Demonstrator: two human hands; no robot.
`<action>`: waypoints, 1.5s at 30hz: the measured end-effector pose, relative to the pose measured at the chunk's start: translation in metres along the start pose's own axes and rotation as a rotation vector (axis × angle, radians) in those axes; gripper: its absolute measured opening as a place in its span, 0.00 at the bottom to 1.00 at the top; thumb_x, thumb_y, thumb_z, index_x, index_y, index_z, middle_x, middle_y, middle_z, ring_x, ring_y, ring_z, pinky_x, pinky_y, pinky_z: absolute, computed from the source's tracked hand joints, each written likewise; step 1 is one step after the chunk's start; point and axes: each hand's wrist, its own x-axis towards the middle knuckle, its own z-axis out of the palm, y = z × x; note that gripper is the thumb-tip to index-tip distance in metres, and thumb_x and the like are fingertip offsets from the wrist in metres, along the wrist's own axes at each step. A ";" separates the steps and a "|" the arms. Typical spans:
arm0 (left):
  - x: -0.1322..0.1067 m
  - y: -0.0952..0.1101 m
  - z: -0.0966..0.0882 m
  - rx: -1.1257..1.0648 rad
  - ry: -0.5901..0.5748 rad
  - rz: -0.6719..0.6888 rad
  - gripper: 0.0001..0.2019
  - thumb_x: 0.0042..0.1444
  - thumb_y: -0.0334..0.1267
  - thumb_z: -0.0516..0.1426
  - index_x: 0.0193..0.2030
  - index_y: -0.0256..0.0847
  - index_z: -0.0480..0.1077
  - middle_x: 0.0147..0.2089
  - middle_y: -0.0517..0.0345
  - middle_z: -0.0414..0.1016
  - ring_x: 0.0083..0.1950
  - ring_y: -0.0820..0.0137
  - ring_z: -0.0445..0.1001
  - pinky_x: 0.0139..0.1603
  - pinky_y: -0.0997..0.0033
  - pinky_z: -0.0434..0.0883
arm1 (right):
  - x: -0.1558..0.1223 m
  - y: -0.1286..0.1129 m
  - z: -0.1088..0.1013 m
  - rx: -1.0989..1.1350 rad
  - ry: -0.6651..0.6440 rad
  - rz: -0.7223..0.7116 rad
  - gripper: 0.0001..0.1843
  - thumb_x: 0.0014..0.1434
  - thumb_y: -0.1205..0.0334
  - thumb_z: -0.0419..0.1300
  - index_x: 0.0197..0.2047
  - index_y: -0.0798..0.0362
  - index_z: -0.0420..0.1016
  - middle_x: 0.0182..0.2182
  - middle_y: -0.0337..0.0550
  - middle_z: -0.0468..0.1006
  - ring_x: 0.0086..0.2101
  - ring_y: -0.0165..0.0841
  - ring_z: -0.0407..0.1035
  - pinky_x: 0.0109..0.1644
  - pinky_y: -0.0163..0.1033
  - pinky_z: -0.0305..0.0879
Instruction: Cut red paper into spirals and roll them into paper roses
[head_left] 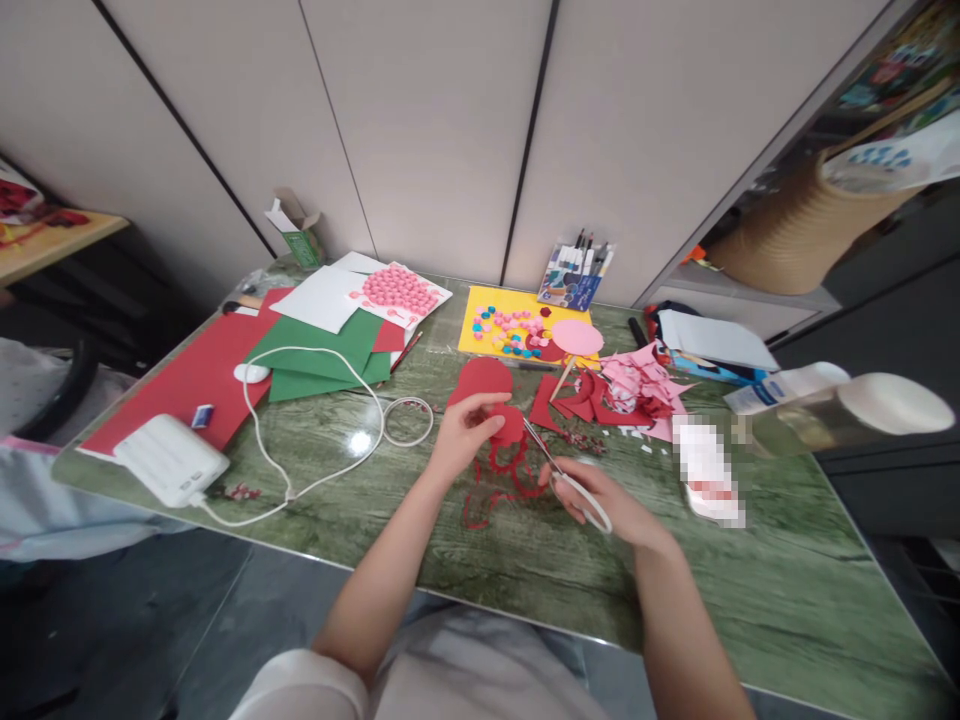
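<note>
Between the fingers and thumb of my left hand [466, 432] is a round red paper piece [510, 426]. My right hand [592, 495] grips white-handled scissors [581, 498], their blades pointing up and left to the right edge of that paper. Just beyond my left hand lies a larger red paper circle [486, 378]. Thin curled red paper offcuts [477, 512] are scattered on the table below the paper. Whether the blades are closed on the paper, I cannot tell.
Red and pink paper scraps [637, 385] pile up right of centre. Behind them is a yellow sheet [469, 335] with pink and blue pieces. At left lie green sheets [315, 375], a white power bank [171, 460] and its looping cable [257, 440]. Bottles [795, 385] stand at right.
</note>
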 end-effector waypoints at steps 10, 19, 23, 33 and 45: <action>-0.001 -0.003 0.005 -0.057 0.068 -0.048 0.11 0.45 0.36 0.61 0.38 0.37 0.76 0.28 0.58 0.74 0.28 0.75 0.66 0.30 0.76 0.63 | 0.004 0.002 0.004 0.020 0.040 -0.038 0.19 0.60 0.45 0.49 0.41 0.53 0.66 0.19 0.31 0.58 0.19 0.25 0.52 0.23 0.33 0.48; -0.001 -0.003 0.007 -0.062 0.034 -0.092 0.12 0.44 0.36 0.62 0.38 0.38 0.77 0.25 0.59 0.72 0.26 0.76 0.66 0.28 0.76 0.63 | 0.004 0.007 0.005 0.027 0.047 -0.043 0.20 0.61 0.46 0.49 0.44 0.54 0.66 0.20 0.32 0.58 0.20 0.25 0.53 0.23 0.33 0.49; -0.001 -0.003 0.006 -0.067 0.026 -0.085 0.12 0.45 0.36 0.61 0.38 0.37 0.77 0.28 0.57 0.74 0.28 0.74 0.67 0.30 0.75 0.65 | 0.003 0.005 0.005 0.025 0.047 -0.047 0.19 0.61 0.46 0.49 0.41 0.53 0.66 0.20 0.32 0.58 0.20 0.25 0.51 0.23 0.33 0.48; -0.001 -0.002 0.002 -0.042 -0.019 -0.063 0.12 0.46 0.36 0.61 0.38 0.37 0.77 0.32 0.54 0.78 0.30 0.72 0.70 0.32 0.75 0.65 | 0.002 0.001 0.004 -0.012 0.012 -0.036 0.18 0.61 0.46 0.49 0.40 0.53 0.66 0.20 0.32 0.58 0.20 0.25 0.51 0.23 0.33 0.48; 0.000 0.002 -0.005 0.004 -0.112 -0.064 0.10 0.46 0.34 0.61 0.37 0.39 0.77 0.39 0.51 0.79 0.40 0.65 0.74 0.43 0.68 0.68 | -0.004 -0.004 -0.002 -0.063 -0.054 -0.003 0.19 0.60 0.45 0.49 0.39 0.52 0.68 0.20 0.32 0.58 0.19 0.25 0.51 0.23 0.32 0.49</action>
